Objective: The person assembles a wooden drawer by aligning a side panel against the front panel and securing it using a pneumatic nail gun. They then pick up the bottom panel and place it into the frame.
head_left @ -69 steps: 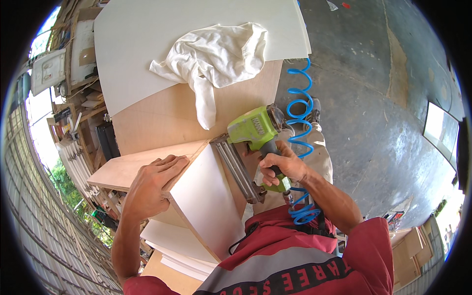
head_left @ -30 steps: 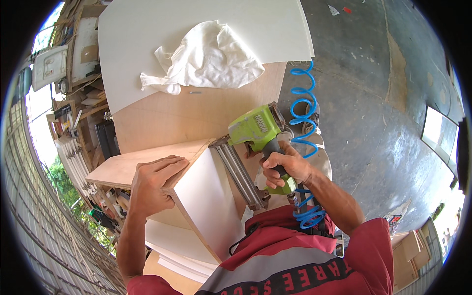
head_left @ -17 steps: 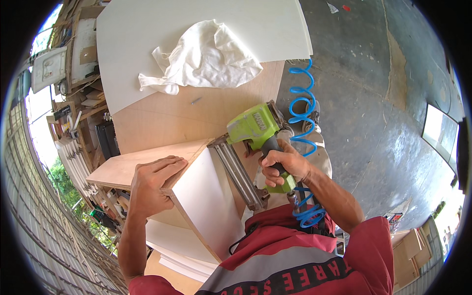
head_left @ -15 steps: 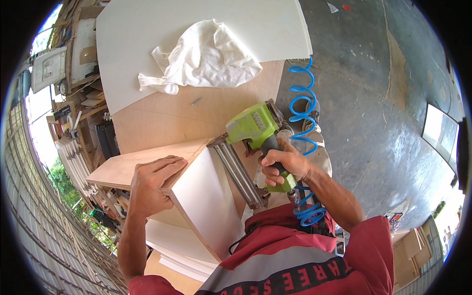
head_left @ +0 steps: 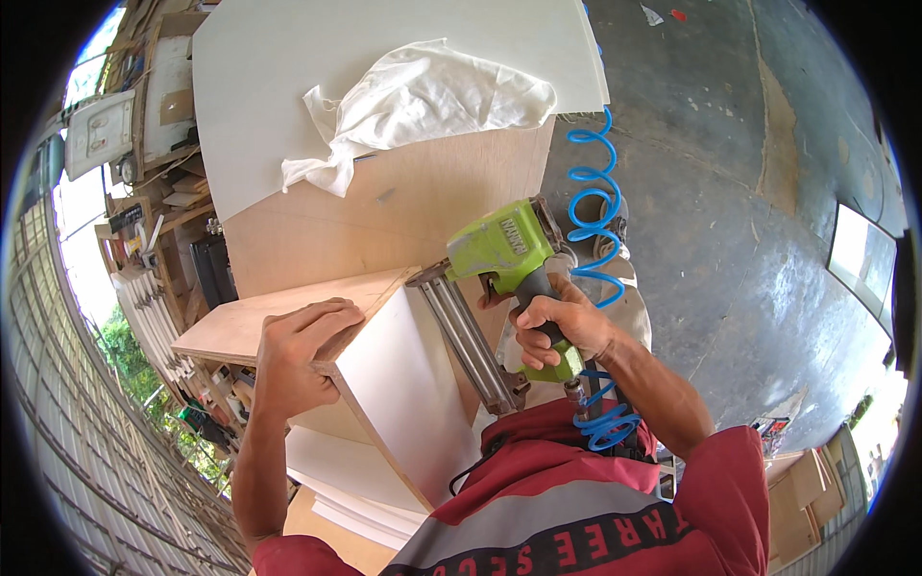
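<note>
My right hand [head_left: 565, 331] is wrapped round the black grip of a green nail gun [head_left: 499, 240]. The gun's nose rests at the far end of the joint between a plywood board [head_left: 279, 307] and a white-faced panel [head_left: 399, 374]. Its long metal magazine slants back towards me over the white face. At the near corner of that joint, my left hand [head_left: 303, 360] grips the boards, fingers over the top and thumb on the edge below. A coiled blue air hose [head_left: 597, 197] connects at the gun's handle base.
A rumpled white cloth [head_left: 432, 96] lies across a white sheet [head_left: 279, 86] and bare plywood [head_left: 317, 235] beyond the boards. White panels [head_left: 355, 509] are stacked below my left arm. Shelves with tools and timber [head_left: 178, 192] line the left; grey concrete floor [head_left: 730, 240] spreads right.
The white cloth has shifted and stretched out to the right, its folds flatter. The nail gun and both hands stay in nearly the same place.
</note>
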Demonstrator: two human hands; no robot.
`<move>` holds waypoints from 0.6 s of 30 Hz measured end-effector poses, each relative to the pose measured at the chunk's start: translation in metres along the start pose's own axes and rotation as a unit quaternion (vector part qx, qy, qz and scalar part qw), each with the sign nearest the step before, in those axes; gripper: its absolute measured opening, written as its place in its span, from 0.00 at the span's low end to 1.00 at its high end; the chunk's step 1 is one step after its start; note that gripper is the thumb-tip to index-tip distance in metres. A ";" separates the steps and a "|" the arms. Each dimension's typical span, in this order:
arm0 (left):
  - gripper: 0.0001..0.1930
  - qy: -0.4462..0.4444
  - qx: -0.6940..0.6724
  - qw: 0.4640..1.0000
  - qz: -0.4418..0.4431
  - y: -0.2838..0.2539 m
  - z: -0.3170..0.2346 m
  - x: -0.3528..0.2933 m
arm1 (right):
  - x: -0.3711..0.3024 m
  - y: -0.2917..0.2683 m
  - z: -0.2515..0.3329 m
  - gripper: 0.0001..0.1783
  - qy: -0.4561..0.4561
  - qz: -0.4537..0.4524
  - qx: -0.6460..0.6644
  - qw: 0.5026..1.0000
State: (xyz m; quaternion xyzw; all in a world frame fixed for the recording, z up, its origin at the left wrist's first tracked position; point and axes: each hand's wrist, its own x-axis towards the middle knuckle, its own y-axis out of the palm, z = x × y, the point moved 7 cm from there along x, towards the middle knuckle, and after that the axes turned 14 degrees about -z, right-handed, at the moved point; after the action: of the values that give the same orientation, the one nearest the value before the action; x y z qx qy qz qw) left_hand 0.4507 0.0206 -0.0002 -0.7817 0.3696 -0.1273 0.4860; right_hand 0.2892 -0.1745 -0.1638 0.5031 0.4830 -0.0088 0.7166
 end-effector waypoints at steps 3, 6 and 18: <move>0.27 -0.002 -0.007 1.000 -0.012 0.000 0.001 -0.001 | -0.003 0.006 0.003 0.23 0.000 0.020 -0.012 1.000; 0.26 0.005 -0.010 1.000 -0.026 0.000 -0.001 -0.001 | -0.004 0.007 0.005 0.23 -0.005 0.028 -0.020 0.999; 0.27 -0.011 0.001 1.000 -0.009 0.002 0.000 -0.001 | 0.002 0.001 -0.003 0.24 0.001 0.011 -0.004 1.000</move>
State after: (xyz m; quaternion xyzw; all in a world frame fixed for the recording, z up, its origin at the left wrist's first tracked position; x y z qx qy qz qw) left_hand 0.4487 0.0208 -0.0016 -0.7860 0.3570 -0.1237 0.4894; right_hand 0.2885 -0.1709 -0.1643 0.5055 0.4779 0.0012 0.7184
